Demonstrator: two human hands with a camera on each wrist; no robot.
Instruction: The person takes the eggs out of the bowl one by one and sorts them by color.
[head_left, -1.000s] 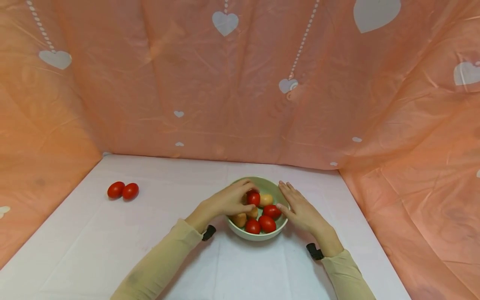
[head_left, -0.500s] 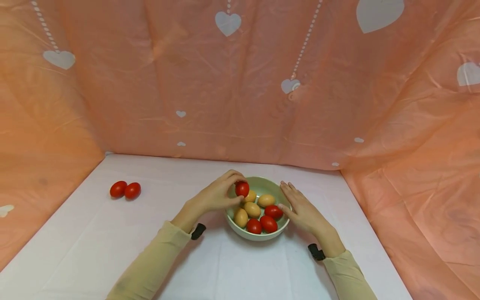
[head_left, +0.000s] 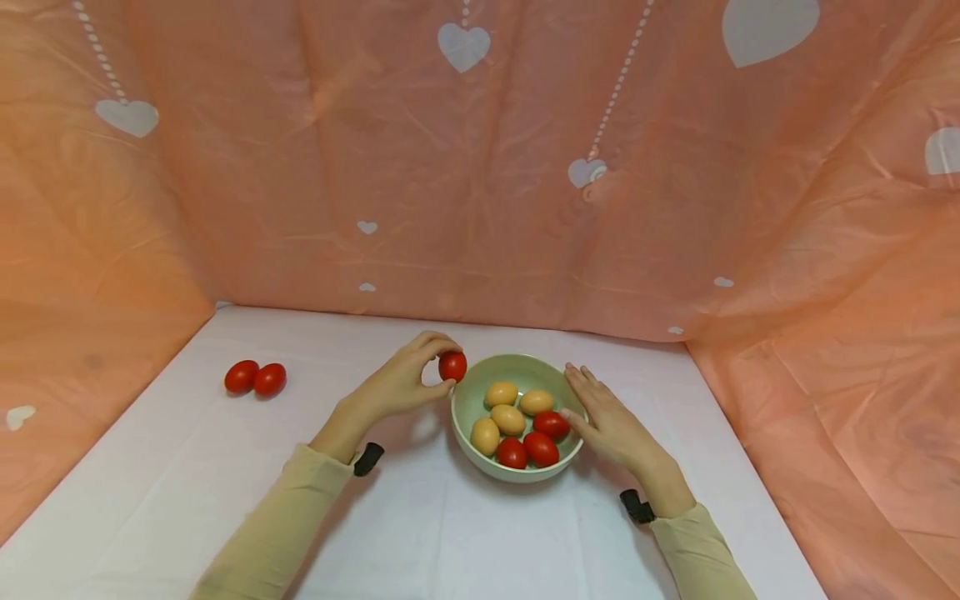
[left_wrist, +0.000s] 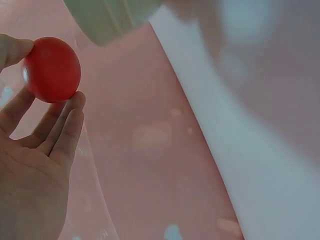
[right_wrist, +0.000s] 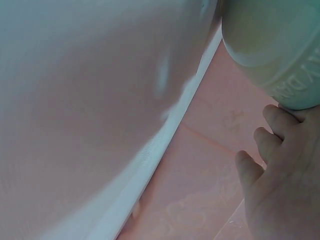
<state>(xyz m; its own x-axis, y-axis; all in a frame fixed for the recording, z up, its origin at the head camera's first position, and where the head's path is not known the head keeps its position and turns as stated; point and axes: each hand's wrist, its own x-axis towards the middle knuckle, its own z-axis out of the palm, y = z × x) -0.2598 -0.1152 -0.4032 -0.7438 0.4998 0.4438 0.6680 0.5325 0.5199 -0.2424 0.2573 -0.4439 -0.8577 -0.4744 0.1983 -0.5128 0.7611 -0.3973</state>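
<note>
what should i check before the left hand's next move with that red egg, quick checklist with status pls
1. Grip: ok. The left hand pinches the red egg.
2. Egg clear of the bowl: ok. The left wrist view shows a gap between them.
3. Bowl attended: ok. The right hand is at its right rim.
4. Bowl free of other red eggs: not ok. Three red eggs lie in it, with four yellow eggs.
5. Egg's height above the table: cannot tell.
6. Pair on the table's left touching each other: cannot tell.
</note>
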